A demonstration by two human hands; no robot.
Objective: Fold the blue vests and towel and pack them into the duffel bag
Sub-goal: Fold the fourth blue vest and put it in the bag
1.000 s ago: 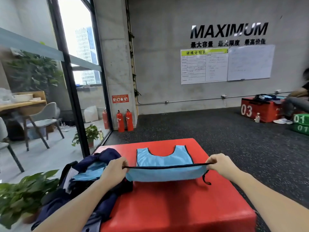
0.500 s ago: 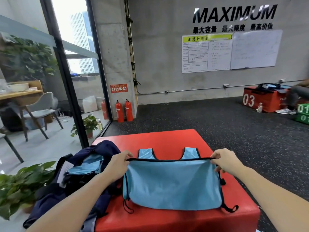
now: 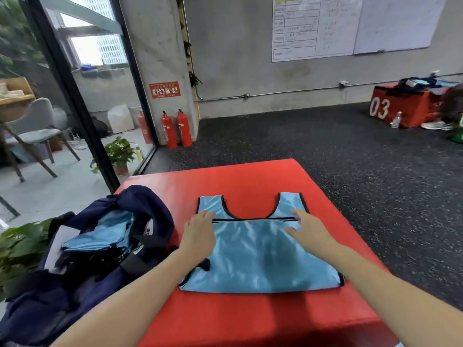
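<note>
a person's left hand (image 3: 199,232) and right hand (image 3: 309,227) lie flat, fingers straight and slightly spread, on the folded hem of a blue vest (image 3: 258,256) spread on a red box (image 3: 250,181). the vest's width runs left to right between the hands, straps pointing away. the duffel bag (image 3: 105,246), open with blue cloth inside, sits just left, nearer the left hand; a sideways fold looks likely next.

Both forearms are bare to the frame's edge, no sleeves showing; left hand (image 3: 199,232) and right hand (image 3: 309,227) wear nothing
</note>
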